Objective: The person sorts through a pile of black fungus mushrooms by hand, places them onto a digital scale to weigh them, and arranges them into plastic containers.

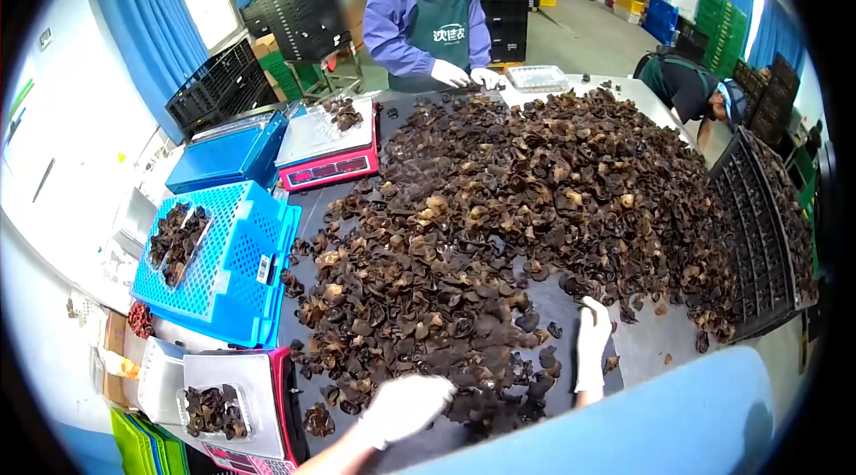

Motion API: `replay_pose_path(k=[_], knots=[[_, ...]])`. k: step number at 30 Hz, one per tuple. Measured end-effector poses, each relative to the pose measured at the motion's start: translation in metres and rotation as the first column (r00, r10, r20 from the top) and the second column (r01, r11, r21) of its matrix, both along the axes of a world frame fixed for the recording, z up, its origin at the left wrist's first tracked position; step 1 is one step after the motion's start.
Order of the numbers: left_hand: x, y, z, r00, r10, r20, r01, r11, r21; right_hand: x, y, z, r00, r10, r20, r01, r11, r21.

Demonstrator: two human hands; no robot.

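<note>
Both of my hands wear white gloves. My left hand (pixel 408 408) is at the near edge of a large heap of dark brown wood ear mushrooms (pixel 535 199), blurred, with its fingers over the pieces; what it holds, if anything, cannot be made out. On the dark table surface (pixel 557 306) right of a gap in the heap is my right hand (pixel 593 346), upright, fingers extended, nothing visible in it. At the lower left, a clear tray of mushrooms (pixel 214 411) rests on a red and silver scale (pixel 283 395).
A blue crate (pixel 223 270) at the left bears another filled tray (pixel 178 243). Behind it stands a second red scale (pixel 328 174). A black crate (pixel 758 234) leans at the right. Across the table stands a gloved co-worker (pixel 428 20); another person (pixel 691 87) bends at the right.
</note>
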State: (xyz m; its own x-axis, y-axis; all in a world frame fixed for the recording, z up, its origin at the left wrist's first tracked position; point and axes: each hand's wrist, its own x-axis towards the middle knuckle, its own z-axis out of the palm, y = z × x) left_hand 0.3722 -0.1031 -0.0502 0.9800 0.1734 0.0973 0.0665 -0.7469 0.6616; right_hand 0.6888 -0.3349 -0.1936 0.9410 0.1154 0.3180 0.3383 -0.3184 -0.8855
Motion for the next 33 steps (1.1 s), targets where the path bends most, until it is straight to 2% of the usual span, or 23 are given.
replay_pose_path(k=[1,2,3,4,6,8,9,10,13,14,15,16,18,19,20,22,24,26,28,29,30,32,33], knots=[[0.009,0.026,0.029,0.952,0.303,-0.035,-0.298,0.949,0.106,0.014,-0.015,-0.015,0.999,-0.045,0.0,0.045,0.999,-0.029],[0.004,0.061,0.015,0.851,0.514,0.108,-0.52,0.853,0.034,0.023,-0.021,-0.025,0.996,-0.092,0.002,0.092,0.994,-0.058],[-0.002,0.091,-0.008,0.606,0.716,0.347,-0.686,0.691,-0.229,0.031,-0.018,-0.029,0.993,-0.115,-0.002,0.115,0.991,-0.068],[-0.009,0.127,-0.028,0.477,0.782,0.4,-0.77,0.592,-0.239,0.042,-0.012,-0.033,0.997,-0.072,0.026,0.074,0.991,-0.111],[-0.025,0.199,-0.079,0.383,0.827,0.412,-0.903,0.428,-0.02,0.066,0.022,-0.029,1.0,0.005,0.008,-0.004,0.999,-0.041],[-0.036,0.246,-0.13,0.34,0.9,0.272,-0.94,0.313,0.138,0.082,0.066,-0.002,0.997,0.07,-0.025,-0.07,0.997,0.011],[-0.043,0.268,-0.161,0.322,0.933,0.161,-0.94,0.295,0.175,0.097,0.087,-0.005,0.992,0.123,-0.018,-0.119,0.983,0.137],[-0.046,0.278,-0.168,0.441,0.897,-0.033,-0.873,0.437,0.214,0.112,0.108,-0.012,0.985,0.174,-0.002,-0.167,0.951,0.259],[-0.014,0.279,-0.167,0.412,0.902,-0.126,-0.893,0.427,0.139,0.116,0.167,-0.005,0.952,0.295,-0.078,-0.276,0.941,0.198],[-0.006,0.283,-0.171,0.539,0.826,-0.167,-0.839,0.507,-0.2,0.112,0.183,-0.004,0.928,0.354,-0.119,-0.323,0.92,0.221],[0.001,0.287,-0.174,0.659,0.736,-0.156,-0.688,0.507,-0.519,0.101,0.199,-0.001,0.896,0.419,-0.145,-0.384,0.897,0.219],[0.008,0.289,-0.174,0.759,0.644,-0.093,-0.46,0.43,-0.777,0.086,0.216,0.002,0.86,0.482,-0.17,-0.444,0.869,0.219],[0.023,0.267,-0.149,0.86,0.509,0.034,-0.392,0.702,-0.594,0.053,0.243,0.025,0.643,0.65,-0.405,-0.63,0.75,0.203],[0.025,0.259,-0.145,0.884,0.448,0.132,-0.276,0.728,-0.627,0.038,0.257,0.024,0.586,0.699,-0.411,-0.699,0.692,0.18],[0.03,0.255,-0.138,0.868,0.496,-0.019,-0.368,0.617,-0.696,0.02,0.266,0.023,0.527,0.741,-0.416,-0.761,0.629,0.157],[0.026,0.246,-0.138,0.854,0.513,-0.092,-0.405,0.541,-0.737,-0.017,0.269,0.038,0.645,0.669,-0.369,-0.691,0.717,0.091],[0.011,0.239,-0.156,0.879,0.462,-0.116,-0.358,0.481,-0.8,-0.027,0.254,0.09,0.46,0.776,-0.432,-0.859,0.512,0.006],[-0.005,0.231,-0.18,0.88,0.438,-0.185,-0.362,0.366,-0.857,-0.036,0.253,0.069,0.302,0.91,-0.283,-0.952,0.302,-0.044],[-0.016,0.233,-0.2,0.911,0.343,-0.227,-0.395,0.579,-0.713,-0.059,0.25,0.068,0.276,0.943,-0.188,-0.946,0.232,-0.226],[-0.021,0.227,-0.203,0.837,0.429,-0.339,-0.537,0.527,-0.659,-0.066,0.244,0.082,0.256,0.938,-0.234,-0.941,0.187,-0.283],[-0.026,0.242,-0.199,0.931,0.296,-0.213,-0.364,0.775,-0.516,-0.076,0.238,0.099,0.233,0.931,-0.282,-0.934,0.133,-0.332],[-0.031,0.218,-0.148,0.875,0.403,-0.27,-0.472,0.834,-0.285,-0.089,0.229,0.114,0.342,0.894,-0.289,-0.852,0.165,-0.497],[-0.033,0.197,-0.102,0.874,0.443,-0.202,-0.481,0.847,-0.225,-0.092,0.221,0.125,0.396,0.876,-0.275,-0.81,0.192,-0.554]])
